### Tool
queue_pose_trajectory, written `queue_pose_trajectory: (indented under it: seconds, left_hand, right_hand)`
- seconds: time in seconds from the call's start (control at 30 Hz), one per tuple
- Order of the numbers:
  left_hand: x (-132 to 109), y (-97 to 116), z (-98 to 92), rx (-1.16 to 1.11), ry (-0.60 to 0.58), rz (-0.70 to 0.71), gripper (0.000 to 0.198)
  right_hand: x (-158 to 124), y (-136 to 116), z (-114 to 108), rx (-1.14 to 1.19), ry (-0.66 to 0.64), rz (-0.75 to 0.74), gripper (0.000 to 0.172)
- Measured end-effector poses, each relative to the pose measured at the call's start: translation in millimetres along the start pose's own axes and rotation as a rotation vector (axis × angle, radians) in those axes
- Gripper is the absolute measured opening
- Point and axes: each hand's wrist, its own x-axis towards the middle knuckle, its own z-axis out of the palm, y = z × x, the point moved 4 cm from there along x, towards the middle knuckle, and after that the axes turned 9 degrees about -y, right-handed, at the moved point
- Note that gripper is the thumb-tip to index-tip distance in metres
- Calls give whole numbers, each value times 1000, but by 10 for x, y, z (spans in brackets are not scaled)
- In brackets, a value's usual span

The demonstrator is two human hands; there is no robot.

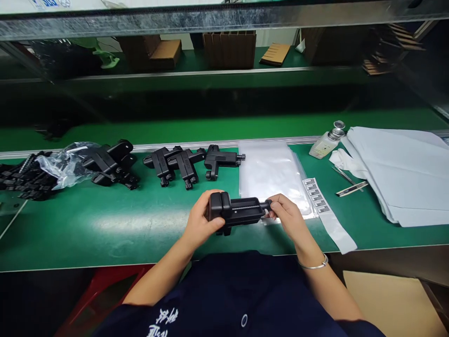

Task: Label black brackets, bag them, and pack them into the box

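Observation:
A black plastic clamp-like device point(243, 210) is held between my two hands above the front of the green bench. My left hand point(203, 217) wraps round its wide block end, thumb across the near face. At the other end, my right hand point(286, 215) pinches the small knob point(268, 205) on the rod that sticks out. Behind it lie similar black devices: one alone point(219, 161) beside the clear plastic bags point(264, 173), and an overlapping pair point(177, 164) to its left. The stack of bags lies partly behind my right hand.
More black devices point(112, 164) and a crumpled clear bag point(72, 164) lie at the left. Rightward are a label strip point(324, 210), a pump bottle point(326, 140), tweezers point(351, 188) and white sheets point(403, 173). A metal shelf edge point(210, 21) crosses overhead.

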Motion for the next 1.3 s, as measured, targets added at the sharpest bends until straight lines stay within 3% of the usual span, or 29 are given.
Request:
queue_pose_trajectory:
  seconds: [0.1,0.23,0.4,0.57,0.73,0.9,1.07,1.3]
  left_hand:
    - [13,19,9,-31,8,21,63]
    - [29,-62,-6,-173,61,-47,60]
    - [10,-26,-3,-102,38,24,66]
    - [24,-115,-12,-258,107,-113,61]
    - [9,-195,8,-461,91,-232,55]
    - [-9,-182,7,-501,97,-282,57]
    - [-11,-197,0,-538,110,-307,56]
    - [16,-233,-4,-565,159,-274,54]
  right_hand:
    - [0,24,16,70,-21,-33,37]
    - [-57,-52,-8,-145,20,-131,31]
    - [-65,-44,-10,-206,1,-118,27]
    - [-54,-91,52,-177,-14,-134,30]
    - [-68,-201,70,-294,-3,-146,26]
    - [-51,-223,76,-346,-29,-151,25]
    - [-20,-173,79,-281,-28,-113,26]
    - [56,30,185,-50,-98,21,52]
